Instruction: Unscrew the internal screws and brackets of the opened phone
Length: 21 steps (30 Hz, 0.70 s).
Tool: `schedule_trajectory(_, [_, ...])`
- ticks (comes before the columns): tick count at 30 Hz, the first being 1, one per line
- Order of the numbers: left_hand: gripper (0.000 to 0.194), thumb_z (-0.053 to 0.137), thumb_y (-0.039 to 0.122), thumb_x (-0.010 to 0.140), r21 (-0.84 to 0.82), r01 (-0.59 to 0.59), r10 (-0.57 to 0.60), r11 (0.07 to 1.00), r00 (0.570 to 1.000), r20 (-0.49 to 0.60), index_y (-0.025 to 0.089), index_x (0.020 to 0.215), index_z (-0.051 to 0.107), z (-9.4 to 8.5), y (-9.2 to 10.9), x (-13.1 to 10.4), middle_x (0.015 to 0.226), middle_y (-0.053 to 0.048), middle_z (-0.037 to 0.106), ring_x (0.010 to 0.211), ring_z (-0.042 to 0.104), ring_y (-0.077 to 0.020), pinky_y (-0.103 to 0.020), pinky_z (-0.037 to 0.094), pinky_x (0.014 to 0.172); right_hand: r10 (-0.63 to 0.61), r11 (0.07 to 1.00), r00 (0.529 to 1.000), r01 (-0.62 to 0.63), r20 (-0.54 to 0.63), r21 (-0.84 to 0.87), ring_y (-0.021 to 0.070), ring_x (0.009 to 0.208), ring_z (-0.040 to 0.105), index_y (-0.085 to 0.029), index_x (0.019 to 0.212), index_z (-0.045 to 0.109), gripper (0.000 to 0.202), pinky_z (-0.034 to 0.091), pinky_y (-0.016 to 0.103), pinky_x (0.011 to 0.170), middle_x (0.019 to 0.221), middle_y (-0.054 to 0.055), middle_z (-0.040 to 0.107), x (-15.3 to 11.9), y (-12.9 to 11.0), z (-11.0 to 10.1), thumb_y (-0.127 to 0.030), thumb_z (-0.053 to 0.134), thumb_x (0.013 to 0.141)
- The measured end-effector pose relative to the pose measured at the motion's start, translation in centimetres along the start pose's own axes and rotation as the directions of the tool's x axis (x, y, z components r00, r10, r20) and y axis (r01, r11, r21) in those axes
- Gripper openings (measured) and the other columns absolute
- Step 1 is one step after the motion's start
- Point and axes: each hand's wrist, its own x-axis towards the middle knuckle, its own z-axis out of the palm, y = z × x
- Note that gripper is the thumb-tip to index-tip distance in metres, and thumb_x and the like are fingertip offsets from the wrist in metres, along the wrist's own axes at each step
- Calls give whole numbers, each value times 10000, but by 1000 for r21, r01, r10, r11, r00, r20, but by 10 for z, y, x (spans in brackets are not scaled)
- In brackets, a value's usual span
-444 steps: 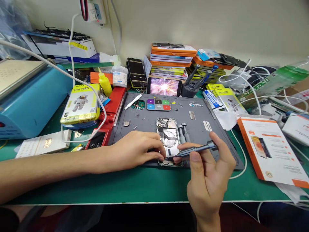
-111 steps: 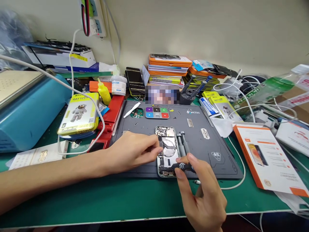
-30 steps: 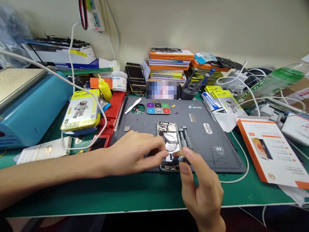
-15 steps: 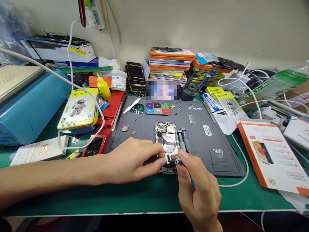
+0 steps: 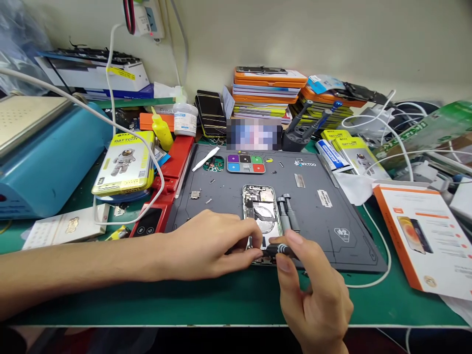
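Observation:
An opened phone (image 5: 271, 226) lies on the dark grey work mat (image 5: 313, 246), its inner parts showing. My right hand (image 5: 317, 290) pinches a small dark screwdriver (image 5: 282, 250) between thumb and fingers; it lies nearly level, tip toward the left. Over the phone's lower end, my left hand (image 5: 224, 243) has thumb and index finger closed together at the screwdriver's tip. Whatever sits between those fingertips is too small to make out. Two more grey screwdrivers (image 5: 289, 216) lie beside the phone's right edge. My left hand covers part of the phone's lower left side.
Small metal parts (image 5: 195, 194), a white pry tool (image 5: 206, 159) and a coloured screw tray (image 5: 246, 164) are on the mat. To the left stand battery boxes (image 5: 123, 164) and a red device (image 5: 147, 221); to the right, an orange-white box (image 5: 424, 236) and a white cable (image 5: 385, 265).
The view has shifted, so everything sits slightly farther right. The screwdriver's tip is now at my left fingertips, and more of its handle shows. Both hands remain over the phone's lower end.

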Motion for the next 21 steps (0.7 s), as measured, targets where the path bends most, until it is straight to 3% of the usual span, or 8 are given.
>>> schedule_trajectory(4, [111, 599, 311, 1086, 0, -21, 21, 1000, 1000, -11, 228, 1106, 670, -1, -1, -1, 899, 24, 750, 723, 672, -121, -218, 446, 637, 73, 997, 997, -73, -4, 34, 219, 955, 814, -246, 1620, 454, 855, 718, 353, 794, 1236, 95, 796, -4, -1, 1, 5, 784, 873])
schedule_trajectory(7, [96, 637, 288, 1080, -43, -35, 32, 998, 998, -60, 221, 1086, 706, -2, -3, -1, 942, 21, 779, 794, 710, -123, -216, 462, 684, 192, 980, 980, -189, -49, 54, 223, 836, 824, -237, 1547, 535, 760, 723, 360, 716, 1063, 65, 820, -4, -5, 0, -13, 799, 870])
schedule_trajectory(10, [97, 655, 277, 1079, -97, -60, 48, 993, 991, -122, 216, 1081, 731, -2, -5, 0, 992, 17, 798, 850, 730, -118, -206, 486, 724, 263, 959, 949, -237, -173, 155, 237, 765, 819, -196, 1512, 560, 660, 715, 378, 642, 956, 63, 820, 0, -9, -5, -9, 746, 908])
schedule_trajectory(13, [103, 667, 261, 1075, -137, -102, 77, 985, 982, -174, 206, 1068, 754, -2, -4, 0, 1013, 0, 813, 885, 744, -127, -210, 507, 757, 235, 972, 936, -218, -263, 90, 204, 598, 758, -215, 1401, 634, 572, 629, 325, 492, 841, 29, 812, 5, -9, -12, -16, 784, 886])
schedule_trajectory(15, [104, 678, 251, 1069, -168, -126, 92, 978, 976, -197, 199, 1054, 767, -3, -3, 0, 1006, -11, 819, 885, 749, -134, -215, 518, 772, 178, 984, 947, -175, -266, 35, 180, 530, 720, -251, 1457, 583, 677, 545, 289, 429, 793, -15, 809, 6, -8, -16, -14, 808, 864])
schedule_trajectory(18, [86, 700, 224, 1051, -177, -141, 101, 974, 971, -218, 186, 1035, 776, -3, -2, 0, 982, -15, 818, 863, 745, -137, -218, 518, 770, 195, 979, 952, -174, -234, 110, 212, 654, 798, -270, 1532, 477, 715, 599, 322, 526, 953, 5, 849, 4, -8, -17, -3, 724, 917])
schedule_trajectory(21, [64, 720, 204, 1035, -173, -149, 109, 974, 969, -220, 177, 1044, 777, -4, -1, 0, 988, -13, 816, 870, 741, -130, -209, 518, 778, 289, 948, 930, -246, -225, 201, 259, 748, 834, -253, 1484, 479, 624, 655, 390, 618, 1015, 36, 842, -1, -10, -13, -33, 707, 946])
